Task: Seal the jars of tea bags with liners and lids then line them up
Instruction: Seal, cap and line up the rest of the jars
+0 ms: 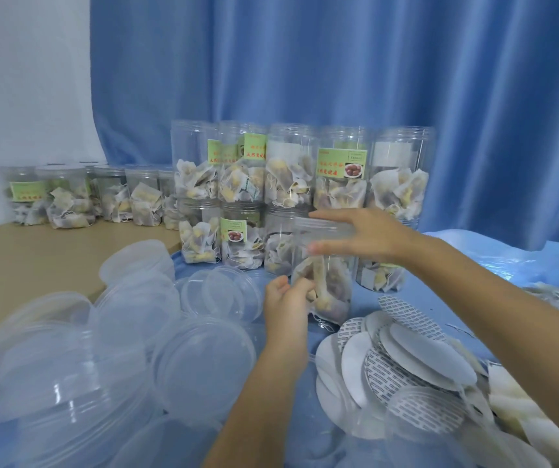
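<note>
Jar in hand (325, 265): a clear jar holding tea bags, upright at the centre of my view, standing on or just above the blue cloth (416, 288); I cannot tell whether its base touches.
Right hand (369, 236): reaching in from 4 o'clock, I have it on the jar's top, fingers stretched along the clear lid (325, 228) and thumb lower on the wall, so that the top of the jar is gripped between them.
Left hand (288, 298): coming up from 6 o'clock, fingers curled against the jar's lower wall at its 9 o'clock side, holding it.
Stacked jars (301, 194): just behind the held jar at 12 o'clock, two tiers of jars with tea bags, some with green labels; the upper tier looks uncapped.
Lidded row (85, 197): at 10 o'clock, well apart, a line of capped jars on the tan worktop (35, 258) against the white wall.
Loose lids (102, 359): a heap of clear lids from 7 to 9 o'clock, some overlapping, blurred near the lower edge.
Liners (406, 359): a fanned pile of round liners at 5 o'clock, some showing a plain silver face, others a printed face.
Loose tea bags (521, 410): at 4 o'clock, just beside the liners.
Curtain (339, 62): blue, filling the background.
</note>
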